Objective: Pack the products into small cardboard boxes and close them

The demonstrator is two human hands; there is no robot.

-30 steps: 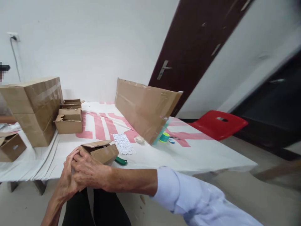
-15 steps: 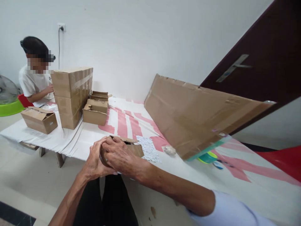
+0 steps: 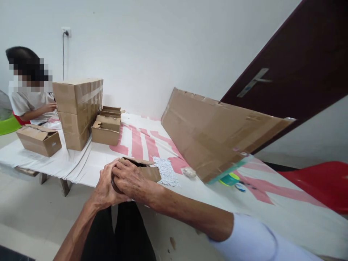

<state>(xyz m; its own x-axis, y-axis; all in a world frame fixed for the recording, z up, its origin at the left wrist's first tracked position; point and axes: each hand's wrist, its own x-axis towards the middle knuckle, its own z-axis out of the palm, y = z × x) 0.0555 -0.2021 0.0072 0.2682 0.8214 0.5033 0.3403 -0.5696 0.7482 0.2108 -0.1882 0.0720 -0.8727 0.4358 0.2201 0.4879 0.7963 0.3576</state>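
A small cardboard box (image 3: 152, 174), its top flaps partly raised, sits at the table's near edge. My left hand (image 3: 104, 188) wraps round its near left end, thumb below. Across that same end lies my right hand (image 3: 129, 179), fingers curled over the edge and close against the left fingers. Both hands hide much of the box's end, and its inside shows only as a dark gap. Just right of the box, a sheet with a small bluish-grey print (image 3: 166, 172) lies flat on the cloth.
Taped cartons (image 3: 78, 108) stand stacked at the left, near open boxes (image 3: 105, 136) and another box (image 3: 39, 139). A co-worker (image 3: 29, 98) sits behind them. A large cardboard panel (image 3: 217, 134) leans at the right, near a tape roll (image 3: 230, 179) and red chair (image 3: 320, 185).
My view has turned slightly right, so the scene sits further left. Both hands keep nearly the same hold on the box. The co-worker's head has turned.
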